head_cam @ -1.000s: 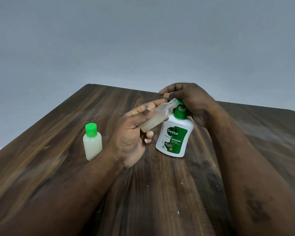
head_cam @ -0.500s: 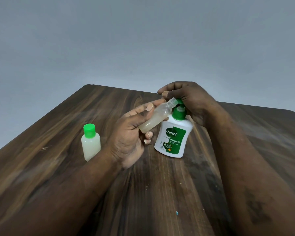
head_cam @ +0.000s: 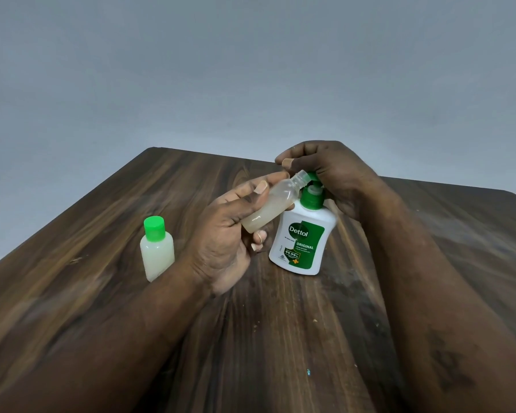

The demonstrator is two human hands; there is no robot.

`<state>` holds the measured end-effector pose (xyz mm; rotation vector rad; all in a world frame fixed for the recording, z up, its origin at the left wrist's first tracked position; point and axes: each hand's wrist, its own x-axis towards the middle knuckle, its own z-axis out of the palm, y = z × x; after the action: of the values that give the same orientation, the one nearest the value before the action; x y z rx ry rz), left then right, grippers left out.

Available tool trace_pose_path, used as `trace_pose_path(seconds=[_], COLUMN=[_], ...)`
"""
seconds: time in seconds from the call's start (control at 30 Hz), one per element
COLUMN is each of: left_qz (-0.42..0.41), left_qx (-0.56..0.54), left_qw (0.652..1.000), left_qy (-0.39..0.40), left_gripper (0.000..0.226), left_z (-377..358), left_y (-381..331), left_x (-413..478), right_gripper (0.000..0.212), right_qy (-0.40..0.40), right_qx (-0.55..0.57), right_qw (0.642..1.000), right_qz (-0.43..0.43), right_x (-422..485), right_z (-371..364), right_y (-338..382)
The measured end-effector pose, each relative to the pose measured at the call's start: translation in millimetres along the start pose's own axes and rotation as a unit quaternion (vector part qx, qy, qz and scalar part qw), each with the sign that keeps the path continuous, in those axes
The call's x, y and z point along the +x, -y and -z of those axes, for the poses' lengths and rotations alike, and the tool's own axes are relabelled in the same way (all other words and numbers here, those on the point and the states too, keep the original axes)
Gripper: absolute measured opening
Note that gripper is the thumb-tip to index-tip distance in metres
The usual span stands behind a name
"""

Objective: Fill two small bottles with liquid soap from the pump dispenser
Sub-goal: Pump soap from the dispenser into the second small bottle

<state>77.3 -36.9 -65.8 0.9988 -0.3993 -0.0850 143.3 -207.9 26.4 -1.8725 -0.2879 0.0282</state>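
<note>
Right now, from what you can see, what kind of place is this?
Probably a plain indoor room, perhaps a home: a dark wood-grain table with a bare grey wall behind it, and a household soap pump dispenser and a green-capped small bottle standing on it.

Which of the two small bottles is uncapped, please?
The tilted bottle in the left hand, its bare neck at the pump dispenser nozzle; the other bottle stands upright on the table, wearing a green cap.
</note>
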Motion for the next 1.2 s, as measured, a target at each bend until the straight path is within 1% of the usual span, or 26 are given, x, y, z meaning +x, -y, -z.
trace_pose_path(seconds=[0.1, 0.23, 0.57, 0.8, 0.97, 1.13, 1.2], left_qz=[-0.001, -0.001, -0.004, -0.004, 0.000, -0.004, -0.006], left_qx=[-0.003, 0.008, 0.008, 0.000, 0.001, 0.002, 0.003], left_qw=[1.000, 1.000, 1.000, 1.000, 1.000, 1.000, 1.000], left_qy=[0.001, -0.011, 0.002, -0.007, -0.007, 0.005, 0.005], left_gripper=[0.043, 0.042, 0.042, 0.041, 0.042, 0.043, 0.043], left_z=[0.1, 1.3, 1.2, 2.2, 3.0, 0.7, 0.3], left_y=[-0.6, 0.9, 0.7, 1.8, 3.0, 1.3, 0.7], left_x=[0.5, 1.2, 0.9, 1.4, 1.5, 0.9, 0.4], right_gripper=[0.014, 0.018, 0.013, 0.021, 0.020, 0.011, 0.012], right_qy=[0.000, 0.009, 0.005, 0.005, 0.001, -0.008, -0.007], right_qx=[0.023, 0.026, 0.011, 0.009, 0.006, 0.004, 0.023], right_qw=[1.000, 0.999, 1.000, 1.000, 1.000, 1.000, 1.000], right_qz=[-0.011, -0.027, -0.011, -0.020, -0.020, -0.003, -0.006], right_x=[0.9, 0.2, -2.1, -2.9, -2.0, -1.5, -2.2], right_z=[-0.8, -2.9, -0.8, -4.2, -4.5, -1.0, -1.7], right_y=[-1.0, -6.9, 0.4, -2.1, -3.7, 0.1, 0.5])
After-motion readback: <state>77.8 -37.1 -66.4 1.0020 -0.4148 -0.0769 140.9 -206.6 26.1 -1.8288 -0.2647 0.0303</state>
